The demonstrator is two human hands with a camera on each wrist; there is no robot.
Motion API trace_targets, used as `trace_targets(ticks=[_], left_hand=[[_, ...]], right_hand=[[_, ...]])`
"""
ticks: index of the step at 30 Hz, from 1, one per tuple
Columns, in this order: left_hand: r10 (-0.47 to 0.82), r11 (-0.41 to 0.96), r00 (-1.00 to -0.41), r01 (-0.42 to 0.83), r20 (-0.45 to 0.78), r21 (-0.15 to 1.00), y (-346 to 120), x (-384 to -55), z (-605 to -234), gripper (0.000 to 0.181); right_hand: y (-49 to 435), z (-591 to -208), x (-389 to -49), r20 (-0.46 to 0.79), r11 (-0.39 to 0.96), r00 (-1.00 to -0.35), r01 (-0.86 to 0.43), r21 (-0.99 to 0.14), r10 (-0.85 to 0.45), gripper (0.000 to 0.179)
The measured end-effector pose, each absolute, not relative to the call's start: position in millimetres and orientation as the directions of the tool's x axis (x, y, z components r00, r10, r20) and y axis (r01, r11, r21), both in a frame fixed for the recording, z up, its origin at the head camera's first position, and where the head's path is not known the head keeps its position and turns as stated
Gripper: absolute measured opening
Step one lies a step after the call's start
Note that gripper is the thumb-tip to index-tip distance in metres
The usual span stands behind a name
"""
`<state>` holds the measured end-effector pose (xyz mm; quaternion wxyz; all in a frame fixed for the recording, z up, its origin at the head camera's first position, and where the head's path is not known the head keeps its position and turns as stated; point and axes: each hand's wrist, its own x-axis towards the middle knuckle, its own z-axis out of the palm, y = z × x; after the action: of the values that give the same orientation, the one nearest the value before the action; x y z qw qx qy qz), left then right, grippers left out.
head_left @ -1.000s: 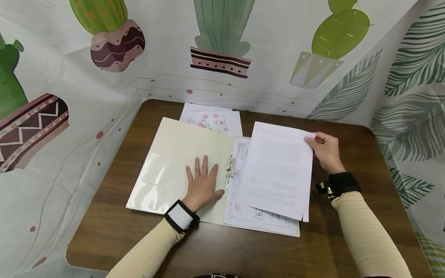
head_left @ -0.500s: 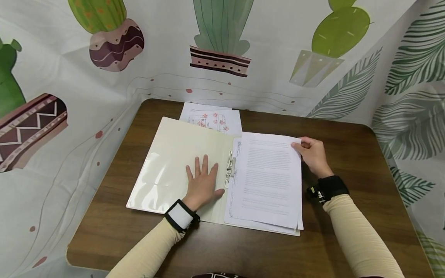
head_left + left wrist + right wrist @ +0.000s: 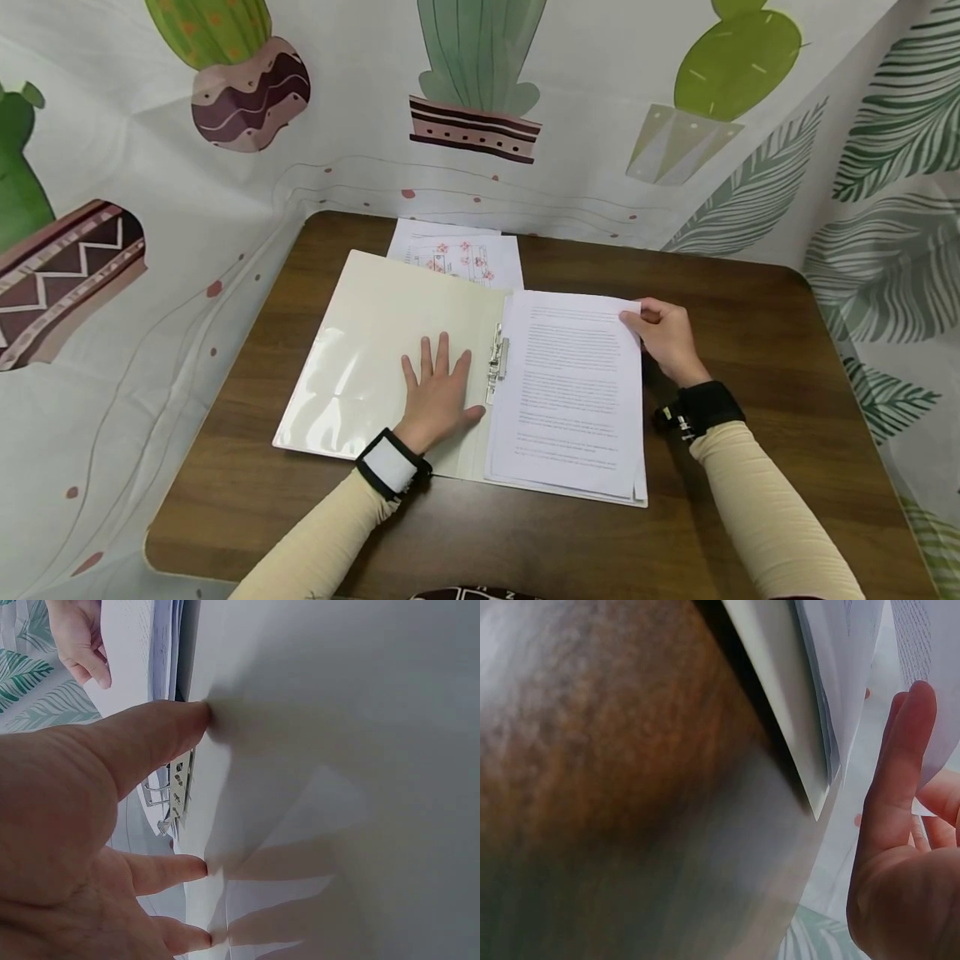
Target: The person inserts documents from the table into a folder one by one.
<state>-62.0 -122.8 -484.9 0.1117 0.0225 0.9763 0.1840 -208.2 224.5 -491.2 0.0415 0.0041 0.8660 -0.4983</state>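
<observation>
- White fabric backdrop printed with cacti and leaves: fills the top of the head view and runs down both sides.
- Brown wood-grain table: spans the middle and bottom.
- Cream glossy folder: lies spread open on the table, centre of the frame.
- White printed text sheets: stacked on the folder's right side, right of centre.
- White loose papers with red marks: upper centre, partly hidden by the folder's top edge.
- Bare left hand: fingers spread wide, resting on the folder's left side.
- Bare right hand: pinches the top sheet's upper right corner between thumb and fingers.
- Silver metal clip: centre, beside the sheets' left edge.
</observation>
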Motion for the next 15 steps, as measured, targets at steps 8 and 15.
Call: trace_targets(ticks=[8,15], left_hand=[[0.085,0.933,-0.974,0.004,-0.209,0.36,-122.2,-62.0,-483.1,0.093],[0.085,0.931,-0.975,0.004,-0.204,0.365,-121.7,-61.7,-482.1,0.093]], right_hand=[[221.8,-494.0,-206.3,-0.071,0.513,-0.996,0.031,-0.858,-0.058,0.026],[218.2,-494.1,-205.8,-0.077,0.541,-0.996,0.035,-0.84,-0.054,0.027]])
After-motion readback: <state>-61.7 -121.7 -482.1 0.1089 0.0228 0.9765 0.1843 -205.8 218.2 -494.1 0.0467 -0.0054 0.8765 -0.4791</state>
